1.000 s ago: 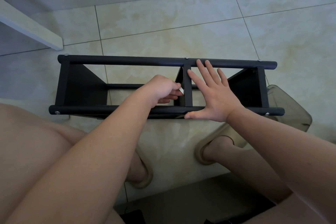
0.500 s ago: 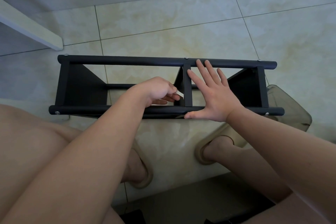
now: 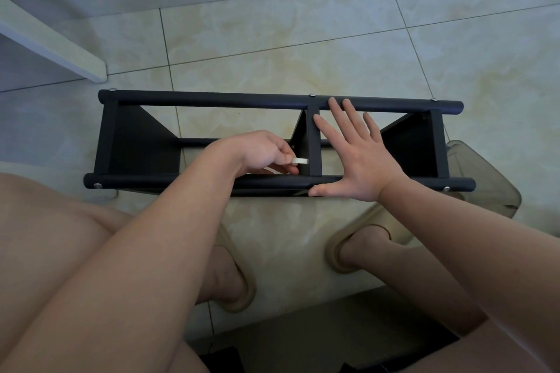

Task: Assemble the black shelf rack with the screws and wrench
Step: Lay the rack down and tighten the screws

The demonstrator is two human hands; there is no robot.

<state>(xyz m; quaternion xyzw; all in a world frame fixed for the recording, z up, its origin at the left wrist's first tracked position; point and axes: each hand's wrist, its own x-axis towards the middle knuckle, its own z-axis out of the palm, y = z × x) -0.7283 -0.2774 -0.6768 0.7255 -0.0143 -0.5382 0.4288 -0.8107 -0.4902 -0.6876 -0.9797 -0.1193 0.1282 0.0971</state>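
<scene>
The rack [image 3: 212,100] lies on the tiled floor [image 3: 303,39] just ahead of the person's knees. Its long axis runs left to right, with a far rail [image 3: 394,106] and a near rail [image 3: 169,182] uppermost. The coming move turns on the middle divider [image 3: 314,142], which crosses between the rails a little right of centre. The left hand [image 3: 260,151] sits against the divider's left face, low by the near rail. It pinches a small pale wrench [image 3: 300,161] between thumb and curled fingers, the tool's free end pointing right at the divider. The right hand [image 3: 360,160] lies just across the divider, flat and wide. Its fingers are spread, two fingertips reach the far rail, and the thumb lies along the near rail, seemingly to steady the frame. The left hand is therefore nearer the joint and, I judge, does the turning. The screw it works on cannot be seen, and whether the wrench tip is seated cannot be told against the dark panel. Screw heads [image 3: 311,95] show on the rails. The rack's lower parts are lost in shadow. Its right end overlaps a translucent bin [image 3: 491,191]; whether they touch is unclear.
</scene>
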